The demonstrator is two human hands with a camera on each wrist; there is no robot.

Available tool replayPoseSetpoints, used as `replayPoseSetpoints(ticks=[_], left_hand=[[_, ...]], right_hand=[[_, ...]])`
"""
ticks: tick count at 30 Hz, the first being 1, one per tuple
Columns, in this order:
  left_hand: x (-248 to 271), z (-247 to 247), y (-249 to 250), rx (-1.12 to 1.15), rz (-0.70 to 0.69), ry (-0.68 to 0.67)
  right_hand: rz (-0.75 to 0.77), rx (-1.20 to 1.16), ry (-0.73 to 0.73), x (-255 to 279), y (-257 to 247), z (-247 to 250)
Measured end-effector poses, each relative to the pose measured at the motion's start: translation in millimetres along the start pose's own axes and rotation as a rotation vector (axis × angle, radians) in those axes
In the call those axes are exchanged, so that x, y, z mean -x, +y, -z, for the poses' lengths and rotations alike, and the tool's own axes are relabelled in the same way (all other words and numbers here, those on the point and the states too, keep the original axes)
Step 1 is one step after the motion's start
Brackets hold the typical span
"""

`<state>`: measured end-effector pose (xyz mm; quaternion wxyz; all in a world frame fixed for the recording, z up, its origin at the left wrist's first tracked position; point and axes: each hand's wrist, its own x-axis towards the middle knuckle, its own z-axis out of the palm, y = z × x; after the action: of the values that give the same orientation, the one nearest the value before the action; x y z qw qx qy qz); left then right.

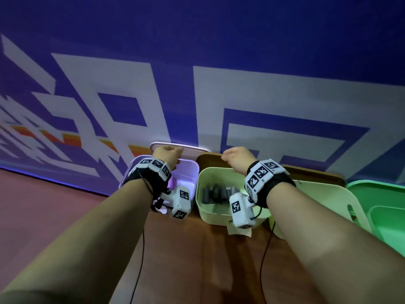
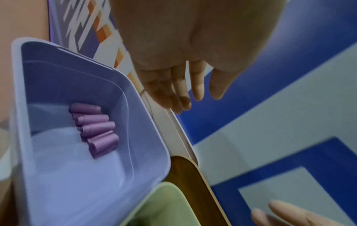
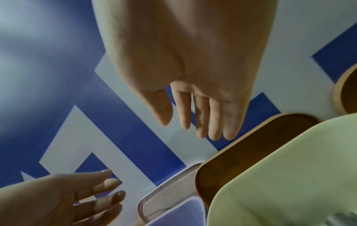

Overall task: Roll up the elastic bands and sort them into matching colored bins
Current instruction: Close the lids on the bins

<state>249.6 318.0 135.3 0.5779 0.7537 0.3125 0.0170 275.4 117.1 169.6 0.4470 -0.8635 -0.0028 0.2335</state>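
Both grips spread and empty: left hand (image 2: 185, 64) over the purple bin (image 2: 146, 137), right hand (image 3: 193, 76) beyond the pale-green bin (image 3: 270, 175). Reaching blind past the bins could knock one off the counter (image 1: 197, 249).

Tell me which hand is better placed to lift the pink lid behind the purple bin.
Left, probably. The left hand hangs open and empty, fingertips right above the pink lid behind the purple bin. The right hand, also empty, hovers over the brown lid.
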Motion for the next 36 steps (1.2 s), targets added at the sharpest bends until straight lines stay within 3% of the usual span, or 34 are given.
replayPoseSetpoints(ticks=[7, 17, 28, 36], left_hand=[[-78.2, 43.7, -15.1, -0.134, 0.015, 0.049], [-149.2, 42.1, -40.1, -0.220, 0.028, -0.028], [-165.8, 47.7, -49.7, -0.278, 0.062, 0.103], [-174.3, 62.4, -67.4, -0.266, 0.063, 0.097]], right_hand=[[-0.022, 0.114, 0.089, -52.5, -28.2, -54.9], [-0.131, 0.375, 0.262, -108.6, -18.9, -100.9], [-0.082, 0.578, 0.249, -111.3, -21.1, -127.5], [0.063, 0.724, 0.260, -121.8, -15.4, -125.4]])
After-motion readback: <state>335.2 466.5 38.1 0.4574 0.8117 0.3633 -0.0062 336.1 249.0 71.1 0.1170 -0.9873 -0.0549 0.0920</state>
